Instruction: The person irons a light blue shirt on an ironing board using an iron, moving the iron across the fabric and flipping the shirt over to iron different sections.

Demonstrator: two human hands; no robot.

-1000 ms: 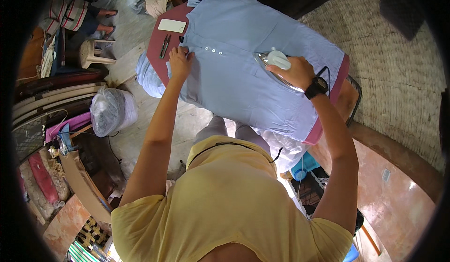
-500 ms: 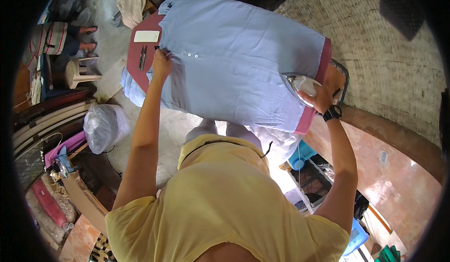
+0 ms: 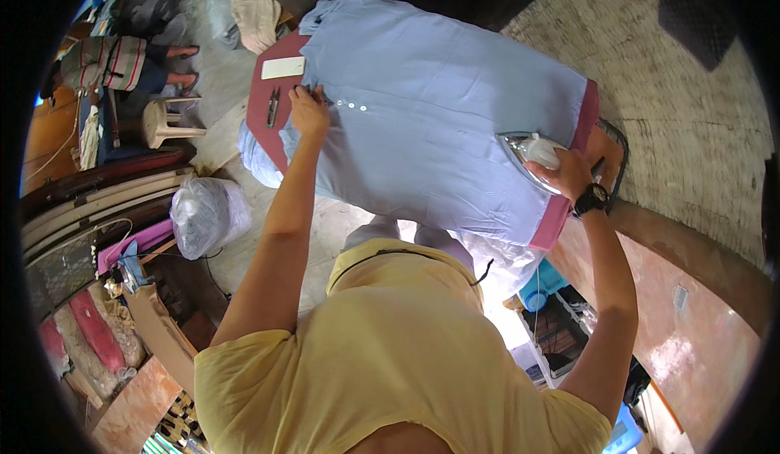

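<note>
A light blue buttoned shirt lies spread over a dark red padded board. At its neck end, my left hand is closed with the fingers bent on the edge of the cloth, beside a row of small white buttons. Toward the hem, my right hand wraps round the handle of a clothes iron, whose soleplate rests on the shirt. Thread snips and a white card-like rectangle lie on the bare board near my left hand.
Past the board's right end is a metal-framed rest. A plastic stool and a clear plastic bag stand on the floor at left. Another person is at far left. A woven mat covers the far right.
The whole view has shifted, so things appear farther right and lower. Against the shirt, the iron has slid slightly left. A third button now shows beside my left hand.
</note>
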